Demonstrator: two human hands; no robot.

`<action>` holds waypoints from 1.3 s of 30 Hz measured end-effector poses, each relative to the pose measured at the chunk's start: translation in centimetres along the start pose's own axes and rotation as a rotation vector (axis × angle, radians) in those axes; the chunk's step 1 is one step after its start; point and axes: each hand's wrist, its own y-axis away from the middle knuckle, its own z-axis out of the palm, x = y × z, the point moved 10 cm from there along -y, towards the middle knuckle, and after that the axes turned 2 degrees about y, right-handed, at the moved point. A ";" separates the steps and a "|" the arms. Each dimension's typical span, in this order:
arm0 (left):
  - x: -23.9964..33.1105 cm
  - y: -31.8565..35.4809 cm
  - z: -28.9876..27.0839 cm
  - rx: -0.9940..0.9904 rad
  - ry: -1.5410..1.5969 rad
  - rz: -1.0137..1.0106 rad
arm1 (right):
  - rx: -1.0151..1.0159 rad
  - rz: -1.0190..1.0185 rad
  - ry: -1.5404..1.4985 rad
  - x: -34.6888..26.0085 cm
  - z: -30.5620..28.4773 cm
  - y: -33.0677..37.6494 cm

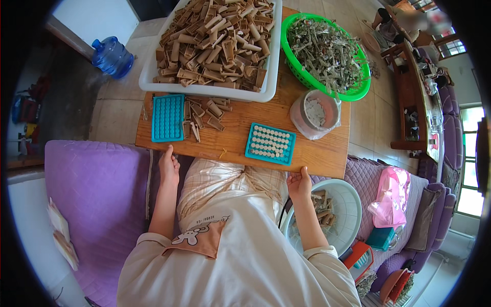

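Note:
My left hand (169,167) is at the front edge of the wooden table (235,110), left of my lap, with its fingers curled and one digit against the edge. On the right, my right hand (299,184) grips the same edge, fingers bent and thumb up against the wood. Beyond the left hand lies a teal tray (168,117) with rows of small wells. Another teal tray (247,155), nearer the right hand, carries rows of small round pale pieces (271,140). Loose brown trough-shaped pieces (215,123) lie between the trays.
A white bin (144,81) heaped with brown pieces stands at the back, beside a green basket (294,71) of tangled clear-and-grey scraps. A plastic-lined tub (302,123) holds white bits. A pale basket (353,215) sits by my right arm. Purple seats (97,204) flank me.

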 end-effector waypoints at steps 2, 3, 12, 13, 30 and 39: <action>0.3 0.1 0.1 0.008 -0.008 -0.015 | 0.056 0.039 -0.035 0.4 -0.3 0.2; 0.3 0.1 0.1 0.007 -0.004 -0.027 | 0.059 0.041 -0.035 0.4 0.0 0.3; -1.1 2.9 2.0 -0.037 0.241 -0.245 | 0.133 0.059 -0.088 0.8 -0.3 0.5; -1.9 4.0 2.4 -0.050 0.347 -0.342 | 0.113 0.042 -0.108 0.8 -0.2 0.3; 4.6 18.6 23.9 -1.067 0.399 -0.533 | -0.229 0.337 0.102 5.7 10.8 13.9; 4.4 20.5 25.3 -0.952 0.559 -0.730 | -0.478 -0.826 0.549 -9.1 21.5 19.7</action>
